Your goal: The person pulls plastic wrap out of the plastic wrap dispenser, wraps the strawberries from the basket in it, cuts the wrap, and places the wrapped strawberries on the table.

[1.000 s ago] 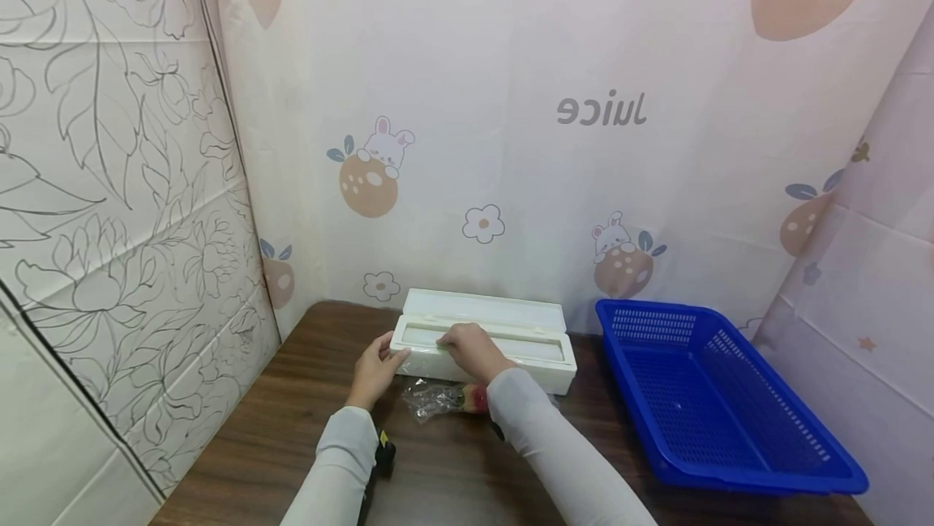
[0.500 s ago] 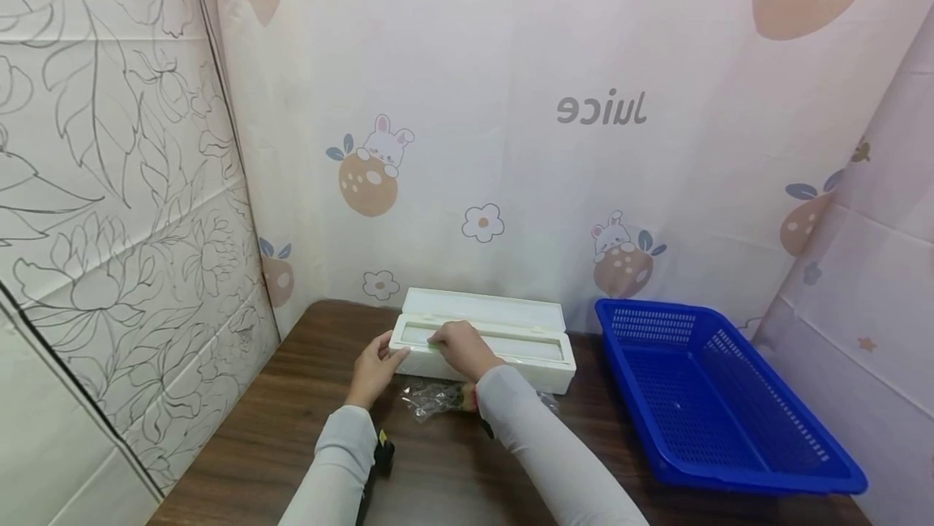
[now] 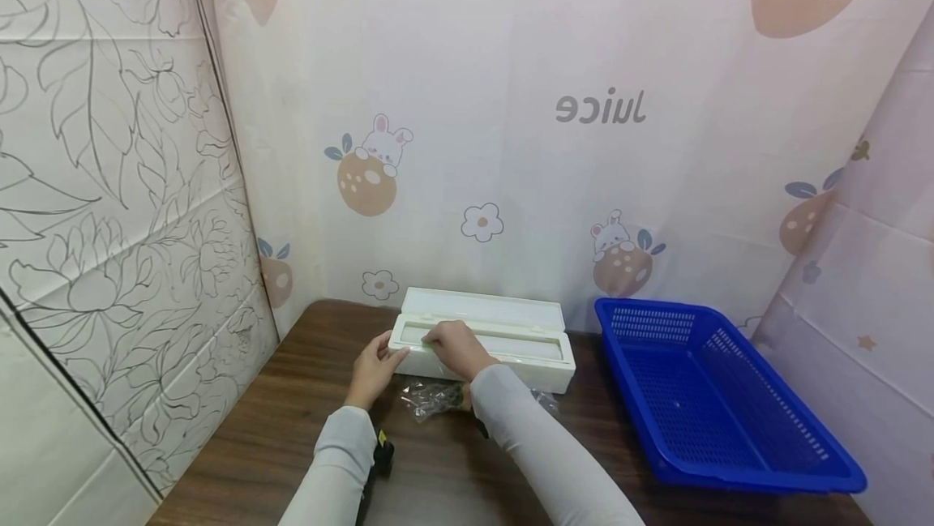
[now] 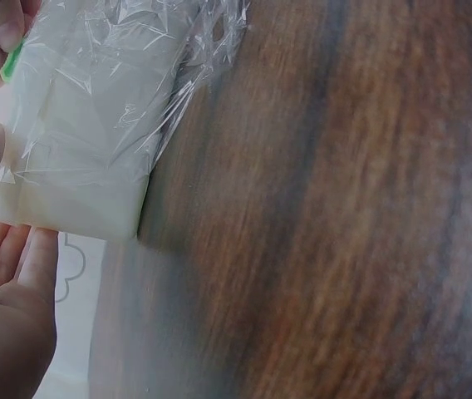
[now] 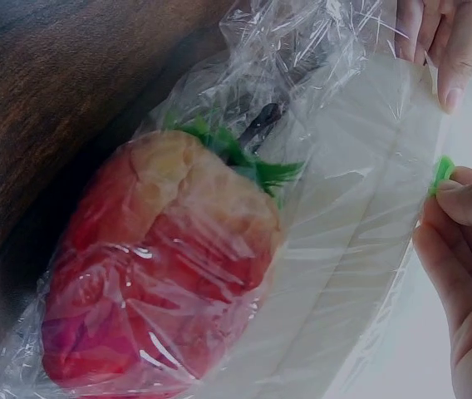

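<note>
A long white cling film dispenser [image 3: 536, 372] stands on the table with its lid [image 3: 485, 307] raised at the back. My left hand [image 3: 372, 368] holds its left end, thumb on the front edge and fingers at the end face. My right hand [image 3: 461, 349] pinches a small green slide cutter [image 5: 442, 172] on the front edge, near the left end. Clear film [image 4: 111, 83] hangs down the front face. In the right wrist view, a red and yellow fruit [image 5: 169, 258] with green leaves and a dark stem lies under the film; my right sleeve mostly hides it in the head view.
A blue perforated plastic basket [image 3: 660, 461] stands on the right of the brown wooden table [image 3: 241, 445]. A printed curtain [image 3: 511, 145] hangs right behind the dispenser. Crumpled film [image 3: 430, 400] lies in front of it.
My right hand has moved left along the front edge with the green slide cutter, closer to my left hand. My left hand stays on the dispenser's end.
</note>
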Tool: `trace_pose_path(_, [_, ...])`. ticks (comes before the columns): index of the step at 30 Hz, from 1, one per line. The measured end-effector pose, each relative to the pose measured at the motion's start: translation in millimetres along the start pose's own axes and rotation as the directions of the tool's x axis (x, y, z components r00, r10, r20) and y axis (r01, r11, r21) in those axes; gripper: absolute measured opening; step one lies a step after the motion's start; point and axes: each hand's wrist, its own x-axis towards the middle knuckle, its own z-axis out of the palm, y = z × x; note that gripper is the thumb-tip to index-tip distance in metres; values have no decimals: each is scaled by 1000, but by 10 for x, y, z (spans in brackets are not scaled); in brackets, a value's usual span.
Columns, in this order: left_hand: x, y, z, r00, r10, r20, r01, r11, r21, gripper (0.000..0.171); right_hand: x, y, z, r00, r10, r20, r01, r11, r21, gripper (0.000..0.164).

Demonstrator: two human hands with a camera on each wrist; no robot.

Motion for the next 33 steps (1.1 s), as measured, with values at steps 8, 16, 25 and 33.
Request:
trace_pose_path(8, [4, 4, 2, 1000, 3, -8, -3, 1000, -7, 61, 41, -30, 19, 1000, -10, 12, 10, 1000, -10, 18])
trace_pose_path(16, [4, -6, 9, 1000, 12, -7, -12, 1000, -3, 59, 81, -53, 91, 1000, -21, -4, 21, 999, -41, 18])
trace_pose_path(25, [-9, -17, -6, 1000, 4, 5, -4, 1000, -2, 61, 112, -129, 132, 998, -54, -32, 53, 998, -30, 18])
trace_pose_path(33, [-19, 6, -23, 1000, 8, 1, -8, 1000, 14, 59, 161, -229, 170, 998, -33, -45, 30, 998, -56, 17])
